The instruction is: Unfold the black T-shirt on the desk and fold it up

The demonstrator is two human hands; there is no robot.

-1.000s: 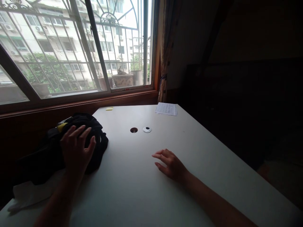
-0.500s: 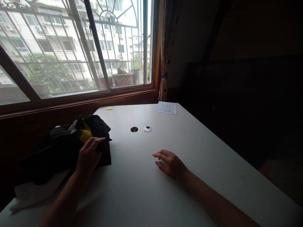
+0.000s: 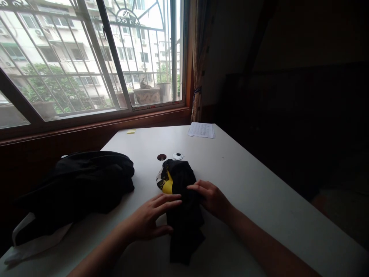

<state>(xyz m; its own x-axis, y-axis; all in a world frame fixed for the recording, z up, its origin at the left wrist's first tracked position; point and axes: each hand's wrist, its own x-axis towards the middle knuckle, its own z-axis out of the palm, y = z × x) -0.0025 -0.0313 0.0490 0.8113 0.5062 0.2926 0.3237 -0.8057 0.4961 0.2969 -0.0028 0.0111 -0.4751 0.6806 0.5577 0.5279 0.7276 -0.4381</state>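
Note:
A crumpled black garment [image 3: 184, 209] with a yellow and white printed patch lies on the white table in front of me; its exact kind does not show. My left hand [image 3: 150, 215] rests against its left side, fingers stretched out and apart, the fingertips on the cloth. At the right edge, my right hand [image 3: 211, 196] has its fingers bent together around the fabric; the thumb is mostly hidden. Farther left sits a larger heap of black cloth [image 3: 86, 181] with a pale white piece [image 3: 43, 246] under it, apart from both hands.
Beyond the garment are a round hole [image 3: 162, 157] in the tabletop and its white cover [image 3: 178, 156]. Paper sheets [image 3: 201, 130] lie at the far edge, a yellow note [image 3: 131, 131] to their left. A barred window [image 3: 95, 57] stands behind the table [image 3: 248, 184].
The black garment with the yellow patch has come off the left heap to the table's middle. My left hand moved right with it and spread its fingers; my right hand now grips its edge.

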